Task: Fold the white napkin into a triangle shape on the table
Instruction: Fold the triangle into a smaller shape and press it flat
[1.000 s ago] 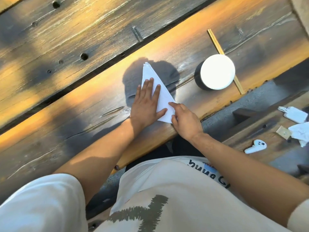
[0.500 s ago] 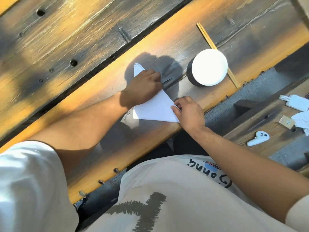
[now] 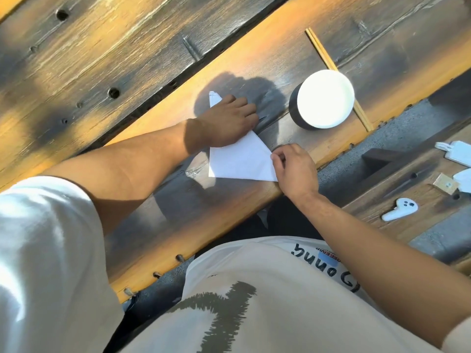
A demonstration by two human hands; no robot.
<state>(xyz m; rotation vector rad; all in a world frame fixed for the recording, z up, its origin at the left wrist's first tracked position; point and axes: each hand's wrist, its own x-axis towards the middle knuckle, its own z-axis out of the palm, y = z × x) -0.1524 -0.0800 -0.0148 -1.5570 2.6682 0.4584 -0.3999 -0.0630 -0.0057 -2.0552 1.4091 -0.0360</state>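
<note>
I am looking down on a table of heavy, dark, weathered planks with orange edges, lit by hard sun and crossed by shadows. A gap runs between the planks, and there are round holes in the far one. Beyond the near edge on the right I see grey ground and a lower wooden ledge.

The napkin lies flat on the near plank as a white triangle, one long tip pointing away from me. My left hand rests on its upper half, fingers curled down onto the paper along the slanted edge; I cannot tell how hard it presses. My right hand is at the right corner, thumb and fingers curled together at the paper's edge, seemingly pinching it. The two hands are apart.

Just right of the napkin stands a dark cup with a glaring white top, washed out by the sun. A thin wooden stick runs behind it, partly hidden. On the ledge lie a small white gadget and some white pieces cut off by the frame. The middle of the napkin is hidden under my left hand.
</note>
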